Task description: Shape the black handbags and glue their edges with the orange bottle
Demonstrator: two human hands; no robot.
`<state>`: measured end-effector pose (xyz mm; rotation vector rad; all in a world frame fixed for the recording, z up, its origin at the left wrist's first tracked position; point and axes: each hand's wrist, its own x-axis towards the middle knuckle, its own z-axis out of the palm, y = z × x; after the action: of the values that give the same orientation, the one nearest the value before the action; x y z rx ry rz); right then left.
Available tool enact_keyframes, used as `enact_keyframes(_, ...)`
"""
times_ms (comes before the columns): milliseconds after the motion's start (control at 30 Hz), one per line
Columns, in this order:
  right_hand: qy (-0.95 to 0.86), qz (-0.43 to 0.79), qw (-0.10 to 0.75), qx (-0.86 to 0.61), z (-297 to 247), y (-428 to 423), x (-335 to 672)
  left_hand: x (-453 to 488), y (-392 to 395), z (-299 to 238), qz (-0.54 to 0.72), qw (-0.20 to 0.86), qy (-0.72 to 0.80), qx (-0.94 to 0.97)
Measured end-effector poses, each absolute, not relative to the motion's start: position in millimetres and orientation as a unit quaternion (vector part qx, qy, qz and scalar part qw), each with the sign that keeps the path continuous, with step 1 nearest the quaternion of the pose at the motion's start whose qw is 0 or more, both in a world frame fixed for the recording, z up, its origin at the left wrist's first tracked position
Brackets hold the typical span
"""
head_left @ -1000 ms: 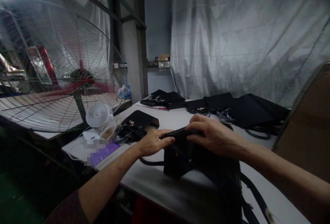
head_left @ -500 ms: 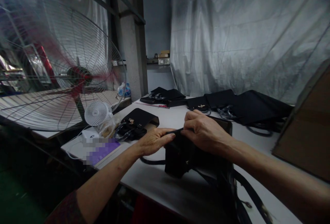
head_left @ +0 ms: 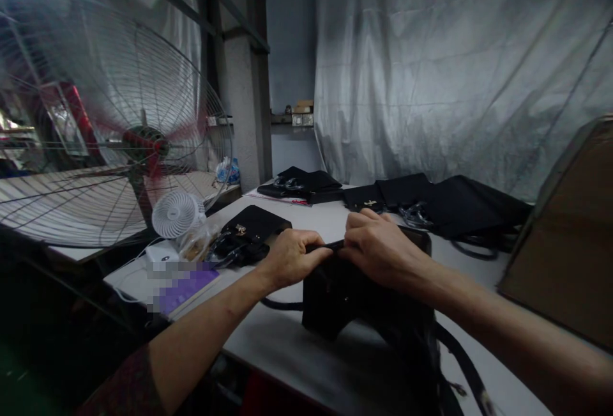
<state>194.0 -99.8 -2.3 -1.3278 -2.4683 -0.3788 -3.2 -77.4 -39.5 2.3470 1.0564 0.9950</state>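
A black handbag [head_left: 378, 307] stands on the white table in front of me, its strap trailing down at the right. My left hand [head_left: 294, 255] pinches the bag's upper edge at its left end, thumb stretched along the rim. Close beside it, my right hand [head_left: 373, 243] is closed on the same edge, knuckles up. Both hands nearly meet there. Another black bag [head_left: 253, 224] with a gold clasp lies just beyond my left hand. The inside of the held bag is hidden from me.
More black bags [head_left: 469, 205] lie along the table's back, some handles wrapped in clear plastic. On the left are a large caged fan [head_left: 148, 141], a small white fan [head_left: 176, 214] and a purple booklet [head_left: 189, 288]. A cardboard box [head_left: 565, 237] stands at right.
My left hand's fingers have curled in more over the bag's edge, where they lay flatter before. My right hand keeps its grip. The view has shifted slightly.
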Motion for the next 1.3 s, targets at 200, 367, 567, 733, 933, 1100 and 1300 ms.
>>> enact_keyframes(200, -0.846, -0.060, 0.164, -0.503, 0.2, -95.5, 231.6, -3.8, -76.9, -40.1, 0.356, 0.173, 0.349, 0.849)
enact_keyframes(367, -0.833, -0.081, 0.187, -0.514, -6.0, -87.5, 240.3, -1.2, -79.7, -40.5, 0.361, 0.190, 0.333, 0.850)
enact_keyframes(567, -0.846, -0.074, 0.219, -0.480, -9.3, -80.3, 243.4, 0.0, -81.2, -40.2, 0.366, 0.192, 0.328, 0.849)
enact_keyframes(733, -0.846, -0.058, 0.231, -0.477, -10.5, -75.7, 243.9, 1.0, -80.9, -40.5, 0.371, 0.189, 0.328, 0.848)
enact_keyframes(933, -0.836, -0.039, 0.222, -0.500, -8.6, -74.6, 242.9, 1.1, -80.1, -42.6, 0.372, 0.190, 0.324, 0.849)
enact_keyframes(1100, -0.823, -0.050, 0.222, -0.521, -7.0, -76.0, 242.9, 0.8, -78.6, -40.7, 0.377, 0.186, 0.329, 0.845)
enact_keyframes(1300, -0.819, -0.055, 0.219, -0.527, -6.3, -76.2, 239.0, -0.1, -74.6, -39.7, 0.374, 0.190, 0.348, 0.839)
